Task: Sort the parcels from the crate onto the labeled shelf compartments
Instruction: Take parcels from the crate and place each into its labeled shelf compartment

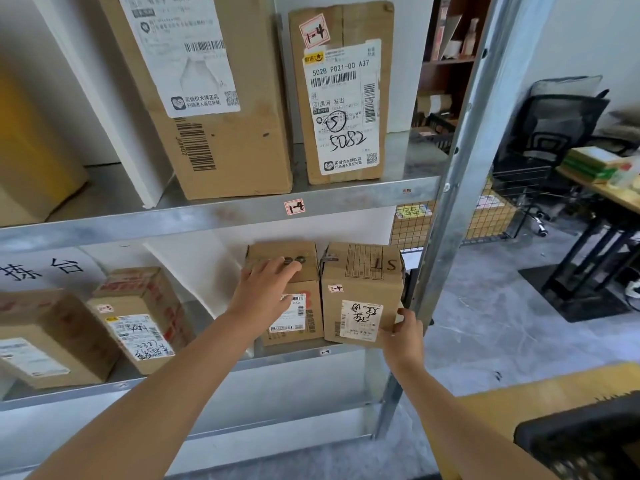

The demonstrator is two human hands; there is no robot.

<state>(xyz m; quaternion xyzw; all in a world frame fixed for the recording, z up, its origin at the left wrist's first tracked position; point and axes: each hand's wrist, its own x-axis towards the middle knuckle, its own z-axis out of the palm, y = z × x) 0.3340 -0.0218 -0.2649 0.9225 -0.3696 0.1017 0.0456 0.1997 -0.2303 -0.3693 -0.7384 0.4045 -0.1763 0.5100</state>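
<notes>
A brown parcel with a small "2-4" sticker stands at the right end of the lower shelf. My right hand grips its lower right corner, thumb on the front face. Beside it on the left stands a second brown parcel. My left hand rests flat on that parcel's top and front with straight fingers. The two parcels touch side by side. A black crate shows at the bottom right corner.
The upper shelf carries a "1-4" label and two tall cartons. Two more parcels sit at the lower left. A metal upright bounds the shelf on the right. Beyond it are an office chair and a desk.
</notes>
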